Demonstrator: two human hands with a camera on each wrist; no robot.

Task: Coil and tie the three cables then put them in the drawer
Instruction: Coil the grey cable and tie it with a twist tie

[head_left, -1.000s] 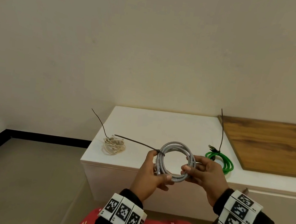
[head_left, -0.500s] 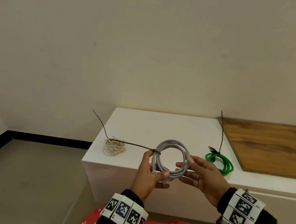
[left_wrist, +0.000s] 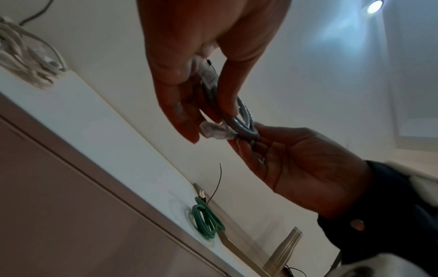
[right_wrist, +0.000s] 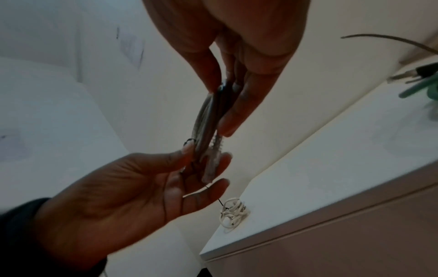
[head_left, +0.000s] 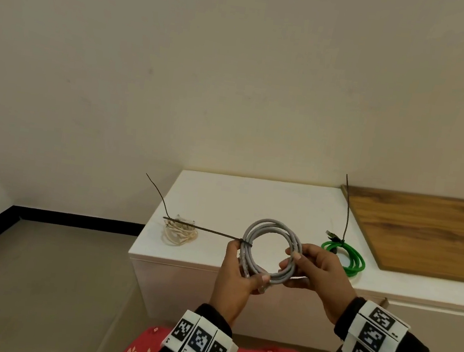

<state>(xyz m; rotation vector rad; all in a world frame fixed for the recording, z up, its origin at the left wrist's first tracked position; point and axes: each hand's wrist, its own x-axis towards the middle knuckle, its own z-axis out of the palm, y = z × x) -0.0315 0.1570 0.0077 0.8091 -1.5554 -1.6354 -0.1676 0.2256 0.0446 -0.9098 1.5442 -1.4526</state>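
Ceiling lamp (left_wrist: 374, 6) shows only above left-hand fingers (left_wrist: 182, 112)

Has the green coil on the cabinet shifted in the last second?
No. The green coil lies where it was, beside the wooden board's near-left corner, tie tail upright along the board's edge.

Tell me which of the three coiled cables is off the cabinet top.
The grey cable: left hand and right hand hold it up in the air. The white cable and green cable lie on the cabinet top.
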